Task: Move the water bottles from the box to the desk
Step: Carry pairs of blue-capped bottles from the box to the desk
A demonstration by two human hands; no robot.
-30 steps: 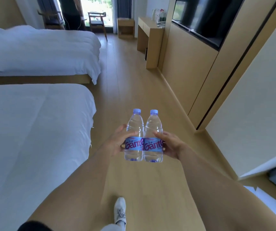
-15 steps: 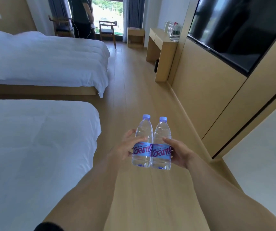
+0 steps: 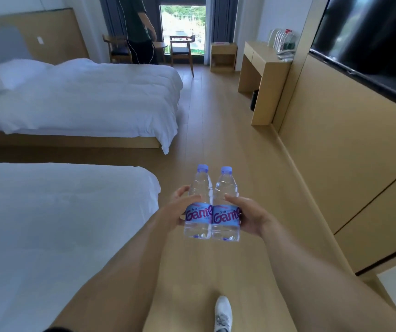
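Two clear water bottles with pale purple caps and blue labels stand upright side by side in front of me, above the wooden floor. My left hand (image 3: pixel 177 207) grips the left bottle (image 3: pixel 198 204) around its label. My right hand (image 3: pixel 249 216) grips the right bottle (image 3: pixel 225 207) the same way. The bottles touch each other. The wooden desk (image 3: pixel 261 68) stands far ahead on the right against the wall, with a rack and small items on its top. The box is not in view.
Two beds with white covers (image 3: pixel 72 99) fill the left side. A wood-panelled wall (image 3: pixel 335 140) with a black TV (image 3: pixel 371 44) runs along the right. A person (image 3: pixel 139 32) stands by chairs (image 3: pixel 181 51) and the window. My white shoe (image 3: pixel 223 312) is on the floor.
The view has advanced down the aisle between beds and wall and tilted up; the desk and window appear closer. Both hands keep holding the bottles together.
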